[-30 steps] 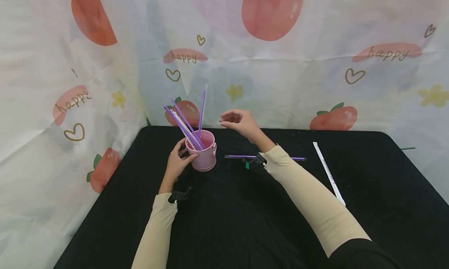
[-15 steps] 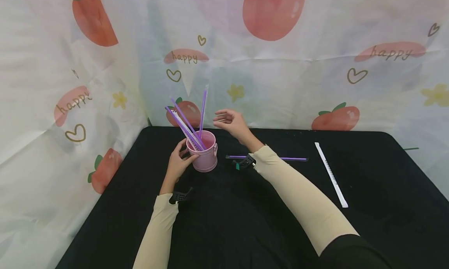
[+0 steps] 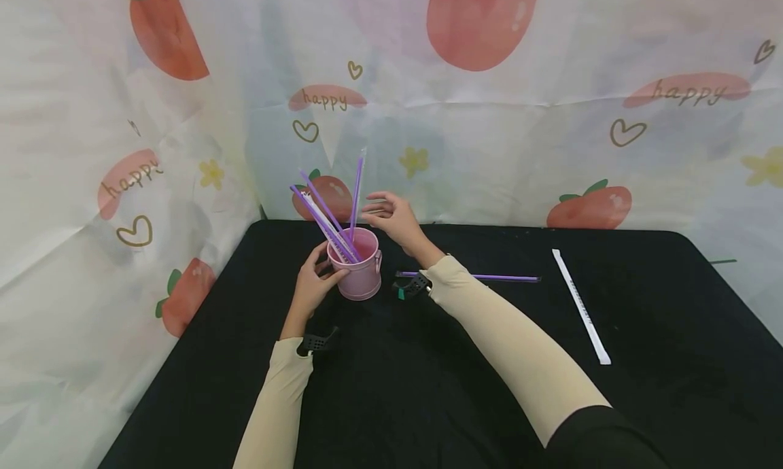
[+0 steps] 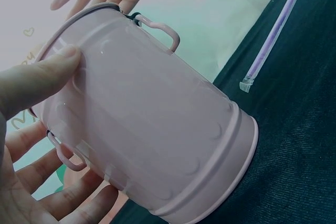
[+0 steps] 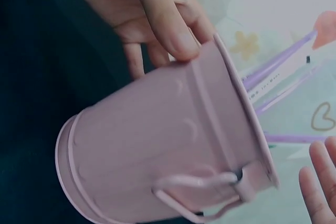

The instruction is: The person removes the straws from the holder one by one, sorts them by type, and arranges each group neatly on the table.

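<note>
In the head view my left hand grips the pink metal bucket at its left side. The left wrist view shows the thumb pressed near the bucket's rim, with the fingers behind, beside a small side handle. Several wrapped drinking straws lean in the bucket, among them an upright purple straw and a white one mostly behind purple ones. My right hand hovers just right of the upright straw, fingers loosely bent, apart from the bucket, nothing visible in its grasp.
A purple straw in clear wrap lies on the black tablecloth, partly hidden by my right wrist. Farther right lies a straw in white paper. A printed fabric backdrop stands behind and to the left.
My right hand has moved left toward the upright straw in the bucket. The left hand keeps hold of the bucket, which stays in place.
</note>
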Action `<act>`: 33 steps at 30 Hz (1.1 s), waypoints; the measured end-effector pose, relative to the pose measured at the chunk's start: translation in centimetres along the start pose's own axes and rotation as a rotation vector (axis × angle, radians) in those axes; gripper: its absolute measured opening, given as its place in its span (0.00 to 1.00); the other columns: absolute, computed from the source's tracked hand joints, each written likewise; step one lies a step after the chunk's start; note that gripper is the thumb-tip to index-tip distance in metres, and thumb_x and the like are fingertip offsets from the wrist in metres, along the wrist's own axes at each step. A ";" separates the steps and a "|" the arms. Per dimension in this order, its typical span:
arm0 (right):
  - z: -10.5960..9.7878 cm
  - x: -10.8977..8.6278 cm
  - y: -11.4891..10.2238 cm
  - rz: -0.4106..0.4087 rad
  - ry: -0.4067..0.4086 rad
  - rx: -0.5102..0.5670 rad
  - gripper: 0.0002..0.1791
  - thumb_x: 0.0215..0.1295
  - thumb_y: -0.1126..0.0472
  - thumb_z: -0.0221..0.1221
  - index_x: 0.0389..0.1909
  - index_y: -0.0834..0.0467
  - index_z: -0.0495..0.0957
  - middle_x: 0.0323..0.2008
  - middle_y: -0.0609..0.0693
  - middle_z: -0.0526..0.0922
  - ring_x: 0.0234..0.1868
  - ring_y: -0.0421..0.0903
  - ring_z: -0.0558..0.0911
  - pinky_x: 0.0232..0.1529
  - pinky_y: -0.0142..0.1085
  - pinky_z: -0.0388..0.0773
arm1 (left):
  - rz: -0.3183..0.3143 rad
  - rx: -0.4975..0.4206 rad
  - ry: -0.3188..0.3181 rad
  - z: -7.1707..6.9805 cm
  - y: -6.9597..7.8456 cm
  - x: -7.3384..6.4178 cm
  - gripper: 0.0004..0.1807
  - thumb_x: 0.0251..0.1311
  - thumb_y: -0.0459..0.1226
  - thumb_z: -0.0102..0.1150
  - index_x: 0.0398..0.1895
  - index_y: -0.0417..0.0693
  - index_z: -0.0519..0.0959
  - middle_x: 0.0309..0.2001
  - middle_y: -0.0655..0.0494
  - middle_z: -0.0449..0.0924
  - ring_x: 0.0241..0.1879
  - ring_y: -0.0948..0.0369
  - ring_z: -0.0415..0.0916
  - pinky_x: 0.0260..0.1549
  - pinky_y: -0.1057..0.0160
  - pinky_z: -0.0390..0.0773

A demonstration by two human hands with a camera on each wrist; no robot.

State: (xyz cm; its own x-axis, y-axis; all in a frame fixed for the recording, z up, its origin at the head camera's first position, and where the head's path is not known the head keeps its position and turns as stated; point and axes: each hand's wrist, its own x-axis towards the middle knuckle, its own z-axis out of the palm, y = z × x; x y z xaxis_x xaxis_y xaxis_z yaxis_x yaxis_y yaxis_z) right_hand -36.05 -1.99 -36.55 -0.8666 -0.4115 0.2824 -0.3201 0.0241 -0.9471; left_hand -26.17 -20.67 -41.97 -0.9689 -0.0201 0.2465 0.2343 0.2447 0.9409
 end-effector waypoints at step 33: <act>4.3 1.1 0.3 0.027 -0.032 -0.155 0.17 0.58 0.65 0.63 0.48 0.65 0.77 0.44 0.61 0.84 0.47 0.52 0.83 0.48 0.36 0.81 | -0.015 0.013 -0.012 -0.1 0.0 0.1 0.38 0.56 0.31 0.63 0.68 0.38 0.58 0.68 0.37 0.59 0.65 0.39 0.62 0.61 0.42 0.67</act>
State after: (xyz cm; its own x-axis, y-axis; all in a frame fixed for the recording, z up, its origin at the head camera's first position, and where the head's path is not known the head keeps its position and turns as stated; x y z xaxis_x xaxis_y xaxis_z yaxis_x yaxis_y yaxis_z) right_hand -35.46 -6.32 -37.15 -0.8637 -0.4376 0.2499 -0.3545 0.1752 -0.9185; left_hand -26.24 -20.79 -41.93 -0.9733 -0.0126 0.2292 0.2183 0.2569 0.9415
